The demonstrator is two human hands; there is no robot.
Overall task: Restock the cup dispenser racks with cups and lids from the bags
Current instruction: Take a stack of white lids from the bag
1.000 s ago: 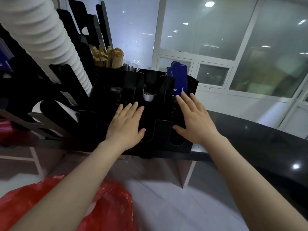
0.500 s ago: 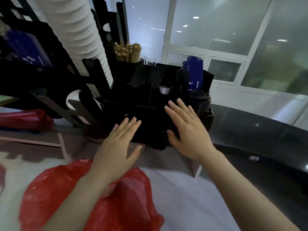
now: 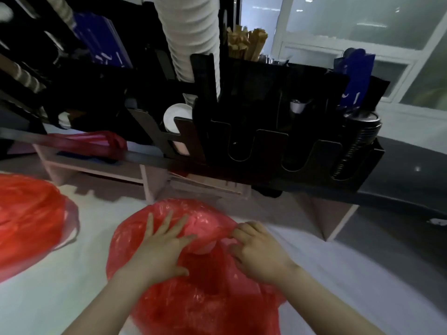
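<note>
I had the left hand (image 3: 159, 247) spread flat on the red bag (image 3: 205, 298) on the white counter (image 3: 72, 274), the right hand (image 3: 258, 250) gripping a fold of its plastic, and beyond stood the black dispenser rack (image 3: 266, 117) holding a white cup stack (image 3: 191, 32) and black lids (image 3: 360, 131).

Wooden stirrers (image 3: 246, 43) upright near frosted windows (image 3: 350, 22); dark counter (image 3: 411, 172) at right.

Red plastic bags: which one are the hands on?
The central red plastic bag nearest the camera; only it lies under the left hand and right hand.
</note>
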